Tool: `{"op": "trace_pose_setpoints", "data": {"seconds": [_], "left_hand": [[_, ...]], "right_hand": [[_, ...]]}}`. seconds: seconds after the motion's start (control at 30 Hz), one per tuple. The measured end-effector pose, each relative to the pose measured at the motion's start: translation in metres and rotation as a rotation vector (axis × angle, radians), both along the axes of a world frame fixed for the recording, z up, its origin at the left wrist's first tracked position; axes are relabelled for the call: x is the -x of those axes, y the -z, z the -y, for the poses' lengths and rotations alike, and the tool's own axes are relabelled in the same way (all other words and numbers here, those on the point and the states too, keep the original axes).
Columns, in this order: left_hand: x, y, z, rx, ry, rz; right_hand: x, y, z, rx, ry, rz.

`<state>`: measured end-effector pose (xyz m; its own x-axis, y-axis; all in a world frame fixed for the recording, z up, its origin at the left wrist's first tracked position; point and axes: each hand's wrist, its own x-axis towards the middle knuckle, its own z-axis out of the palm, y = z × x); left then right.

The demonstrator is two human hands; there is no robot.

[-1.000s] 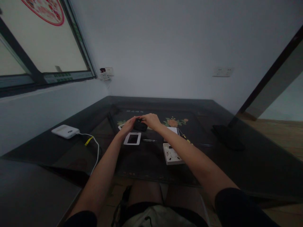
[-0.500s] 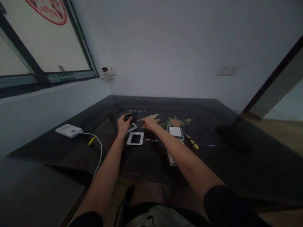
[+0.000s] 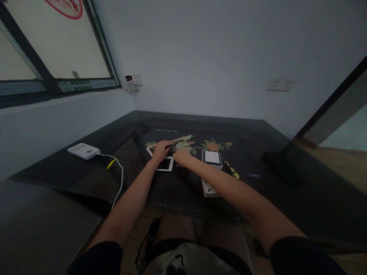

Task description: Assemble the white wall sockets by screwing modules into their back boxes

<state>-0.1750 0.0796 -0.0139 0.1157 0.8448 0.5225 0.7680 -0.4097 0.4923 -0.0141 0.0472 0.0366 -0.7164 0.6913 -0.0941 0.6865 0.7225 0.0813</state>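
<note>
We have both hands down on the dark glass-topped table (image 3: 286,198), close together near its middle. Our left hand (image 3: 161,149) lies flat with its fingers stretched over a white rectangular frame with a dark window (image 3: 165,164), touching its far edge; a second white frame (image 3: 149,149) peeks out just left of that hand. Our right hand (image 3: 181,156) rests just right of the frame, fingers curled down onto the table. The light is too dim to tell whether either hand has anything pinched, so we cannot say what the grip holds.

To the right sit a white square switch module (image 3: 212,158), a white socket plate (image 3: 208,188) nearer us, and a yellow-handled screwdriver (image 3: 231,171).

As we judge it, the frame could skid on the slick glass under a flat palm, or our right forearm could nudge the socket plate toward the near edge.
</note>
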Motion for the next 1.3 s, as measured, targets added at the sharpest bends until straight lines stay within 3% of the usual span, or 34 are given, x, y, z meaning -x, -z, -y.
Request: {"op": "trace_pose_setpoints", "data": {"seconds": [0.23, 0.4, 0.7, 0.8, 0.97, 1.13, 1.3], "left_hand": [[-0.004, 0.006, 0.000, 0.080, 0.076, -0.138], [-0.001, 0.008, 0.002, 0.064, 0.015, -0.317], [0.007, 0.014, -0.005, 0.026, 0.025, -0.244], [0.006, 0.015, -0.008, 0.020, 0.022, -0.202], [0.006, 0.017, -0.008, -0.024, -0.104, -0.148], [0.007, 0.018, -0.005, 0.051, -0.151, -0.121], [0.008, 0.014, -0.005, 0.037, -0.189, -0.089]], "right_hand": [[-0.014, 0.001, 0.016, -0.007, -0.058, -0.051], [-0.031, -0.009, 0.019, 0.005, -0.089, -0.149], [-0.111, -0.029, 0.016, 0.033, 0.044, -0.633], [-0.139, -0.026, 0.018, 0.046, 0.105, -0.783], [-0.169, -0.008, 0.019, 0.020, 0.192, -0.999], [-0.181, 0.010, 0.017, 0.026, 0.288, -1.127], [-0.184, 0.014, 0.015, -0.003, 0.304, -1.136]]}}
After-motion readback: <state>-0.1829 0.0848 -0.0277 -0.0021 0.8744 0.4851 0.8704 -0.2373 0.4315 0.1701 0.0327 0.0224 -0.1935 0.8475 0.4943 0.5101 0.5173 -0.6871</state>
